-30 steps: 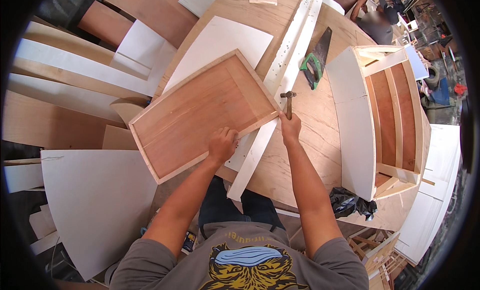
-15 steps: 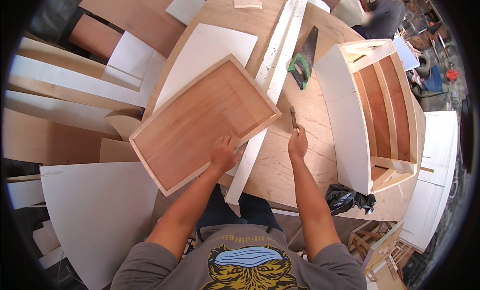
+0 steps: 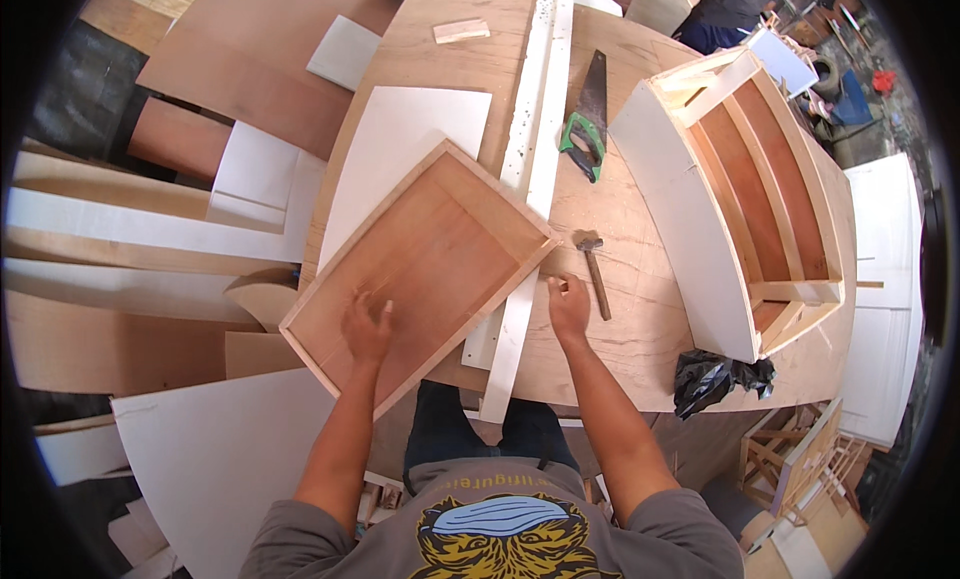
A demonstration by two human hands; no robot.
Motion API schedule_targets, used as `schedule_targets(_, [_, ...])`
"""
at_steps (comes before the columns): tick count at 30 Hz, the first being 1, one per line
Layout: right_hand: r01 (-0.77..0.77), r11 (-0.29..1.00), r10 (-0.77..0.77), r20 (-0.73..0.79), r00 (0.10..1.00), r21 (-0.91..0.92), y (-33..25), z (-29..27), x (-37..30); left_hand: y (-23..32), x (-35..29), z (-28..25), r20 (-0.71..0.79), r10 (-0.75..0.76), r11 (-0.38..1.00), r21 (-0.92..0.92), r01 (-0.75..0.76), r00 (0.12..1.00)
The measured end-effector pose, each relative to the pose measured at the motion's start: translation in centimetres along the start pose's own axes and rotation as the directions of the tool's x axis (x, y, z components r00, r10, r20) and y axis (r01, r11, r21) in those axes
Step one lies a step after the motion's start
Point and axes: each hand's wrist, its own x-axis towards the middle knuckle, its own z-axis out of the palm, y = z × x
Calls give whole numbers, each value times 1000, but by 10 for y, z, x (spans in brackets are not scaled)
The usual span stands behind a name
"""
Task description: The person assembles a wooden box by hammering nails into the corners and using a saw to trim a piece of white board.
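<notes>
On the plywood worktable (image 3: 640,309), a shallow wooden tray frame (image 3: 425,269) with a reddish-brown panel and pale rim lies tilted, one corner overhanging the table's near edge. Left hand (image 3: 367,324) rests flat inside the frame near its lower corner, fingers spread apart, palm down on the panel. Right hand (image 3: 568,304) sits on the table just right of the frame's right corner, fingers loosely curled together, gripping nothing visible. Hammer (image 3: 592,269) lies on the table just right of that hand, head away from the person, wooden handle pointing back; hand and handle close, contact not clear.

Long white strips (image 3: 535,129) run from the far side of the table under the frame's right corner and out past the near edge. White board (image 3: 400,149) lies beyond the frame, partly under it. Handsaw with green handle (image 3: 585,129) lies right of the strips, beyond the hammer. White cabinet carcass with brown interior (image 3: 740,199) lies on its side, right of the hammer. Black plastic bag (image 3: 715,379) is crumpled at the table's near right edge. Small wood block (image 3: 461,31) sits at the far end.
</notes>
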Motion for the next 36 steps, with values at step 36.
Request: schedule_targets(36, [-337, 940, 340, 87, 936, -42, -187, 146, 4, -205, 108, -149, 165, -300, 831, -437, 343, 939])
